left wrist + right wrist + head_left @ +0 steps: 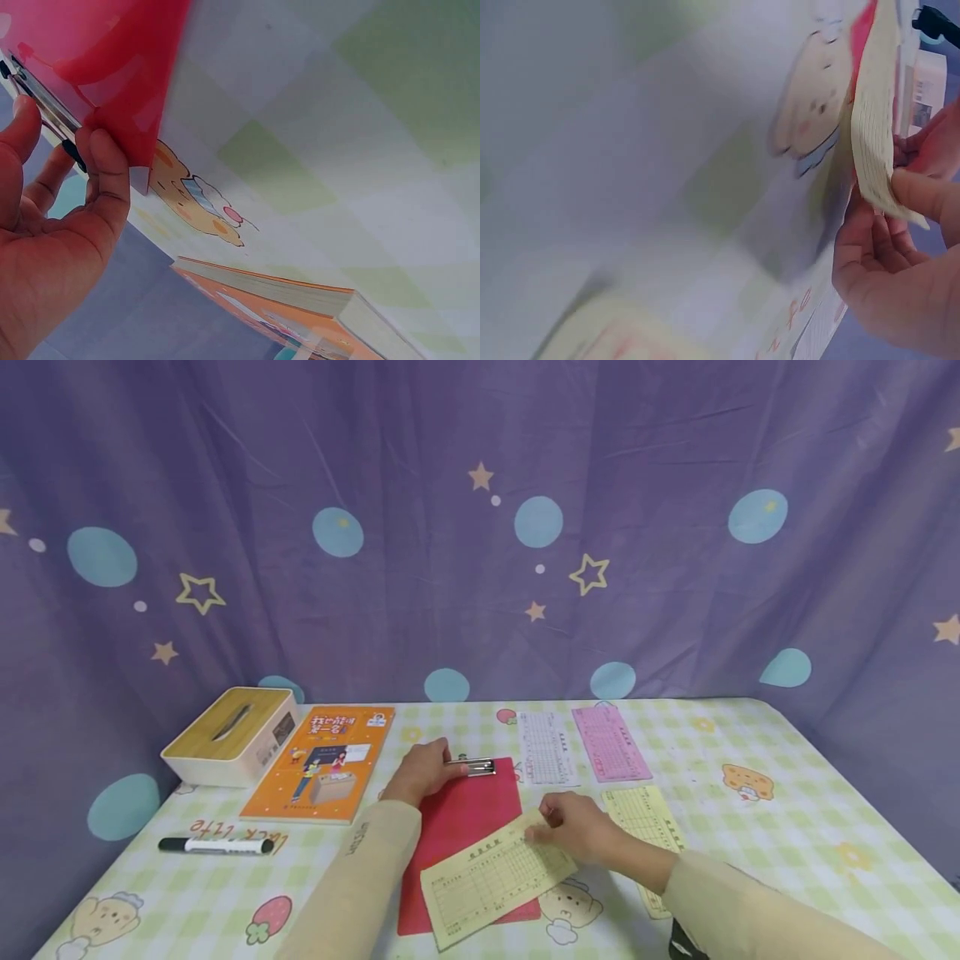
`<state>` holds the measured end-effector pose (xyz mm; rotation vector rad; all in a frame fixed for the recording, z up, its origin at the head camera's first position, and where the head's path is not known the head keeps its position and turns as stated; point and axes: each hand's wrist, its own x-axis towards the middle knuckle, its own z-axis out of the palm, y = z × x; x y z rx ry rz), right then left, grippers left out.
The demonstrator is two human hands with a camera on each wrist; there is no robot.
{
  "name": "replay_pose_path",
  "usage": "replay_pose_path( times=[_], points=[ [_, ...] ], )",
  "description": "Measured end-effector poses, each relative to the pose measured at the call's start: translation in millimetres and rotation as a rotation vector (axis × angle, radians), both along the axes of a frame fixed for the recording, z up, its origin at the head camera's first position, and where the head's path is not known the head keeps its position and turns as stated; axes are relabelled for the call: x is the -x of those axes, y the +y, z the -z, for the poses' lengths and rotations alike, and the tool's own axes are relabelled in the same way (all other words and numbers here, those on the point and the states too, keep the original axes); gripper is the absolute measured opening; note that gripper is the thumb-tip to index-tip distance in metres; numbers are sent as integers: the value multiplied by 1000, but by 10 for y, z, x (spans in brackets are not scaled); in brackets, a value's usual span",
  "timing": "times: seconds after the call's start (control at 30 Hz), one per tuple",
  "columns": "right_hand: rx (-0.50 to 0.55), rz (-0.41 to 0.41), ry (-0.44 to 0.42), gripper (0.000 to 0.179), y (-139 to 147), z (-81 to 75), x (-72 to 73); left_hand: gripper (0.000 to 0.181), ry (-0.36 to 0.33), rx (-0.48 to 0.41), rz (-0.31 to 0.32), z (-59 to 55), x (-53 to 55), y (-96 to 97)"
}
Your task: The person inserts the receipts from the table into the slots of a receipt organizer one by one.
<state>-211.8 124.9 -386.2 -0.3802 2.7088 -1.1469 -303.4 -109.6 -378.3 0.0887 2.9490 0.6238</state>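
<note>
A red clipboard (465, 818) lies on the table, its metal clip (483, 767) at the far end. My left hand (424, 772) pinches that clip between thumb and fingers; in the left wrist view the clip (46, 103) has black ends. With thumb and fingers, my right hand (579, 831) holds a yellow printed form slip (487, 883) by its right end. The slip slants over the lower part of the clipboard. Seen from the right wrist, the slip (871, 124) bends slightly, with the thumb on one face and fingers behind.
Right of the clipboard lie a white slip (547, 747), a pink slip (611, 743) and another yellow slip (643, 814), partly covered by my right arm. To the left are an orange book (322, 762), a wood-topped tissue box (228, 735) and a marker (216, 846). A purple curtain (480, 643) hangs behind.
</note>
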Motion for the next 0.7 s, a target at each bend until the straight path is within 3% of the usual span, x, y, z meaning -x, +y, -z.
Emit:
replay_pose_path(
  times=[0.17, 0.4, 0.53, 0.7],
  points=[
    [68, 123, -76, 16, -185, -36, 72, 31, -15, 55, 21, -23, 7, 24],
    [186, 303, -146, 15, -406, 14, 200, 38, -55, 82, 30, -68, -11, 53],
    [188, 344, -142, 19, -498, 42, 271, 40, -48, 77, 31, -63, -29, 49],
    [200, 335, -180, 28, -559, 62, 308, 34, 25, 105, 81, -38, -45, 37]
  ],
)
